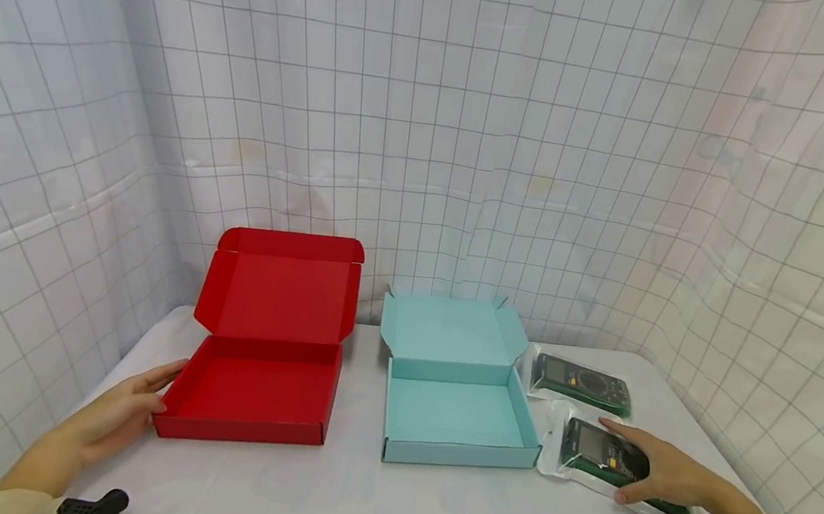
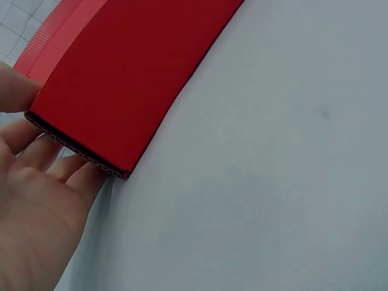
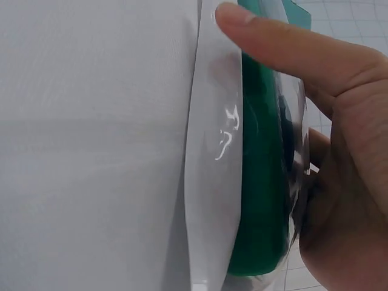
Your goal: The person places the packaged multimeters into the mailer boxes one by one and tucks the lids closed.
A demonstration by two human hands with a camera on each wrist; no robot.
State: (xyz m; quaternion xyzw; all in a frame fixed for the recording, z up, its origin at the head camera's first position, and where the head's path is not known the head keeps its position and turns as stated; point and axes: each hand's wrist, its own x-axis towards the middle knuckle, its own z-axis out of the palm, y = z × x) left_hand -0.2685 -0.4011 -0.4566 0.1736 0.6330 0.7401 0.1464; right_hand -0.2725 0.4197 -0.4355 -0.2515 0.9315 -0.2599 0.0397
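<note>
While the right hand (image 1: 668, 472) is gripping the near meter (image 1: 592, 443) across its width, its thumb and fingers are standing wide apart. The meter is lying between them, below the palm, on the table (image 1: 445, 512), just right of the blue box (image 1: 462, 457). The thumb is bearing on the near margin of the bag (image 1: 552, 449); the index finger is reaching to the far side.

The left hand (image 1: 116, 414) is holding the red box (image 1: 243, 430) at its front left corner: the thumb is resting at the rim, the fingers are lying along the outer left wall, and the box is hiding their tips in the left wrist view.

The near meter is facing up, its long axis running obliquely; its display end is pointing back and left. Behind it, the far meter (image 1: 583, 382) is lying on a similar slant. Both boxes are facing the person, their lids standing raised at the back.

Clear, glossy plastic with a white margin is enclosing the near meter, whose rounded side is showing smooth green. The red box's cut edge is exposing corrugated card. Gridded white sheeting (image 1: 433, 125) is hanging behind.
</note>
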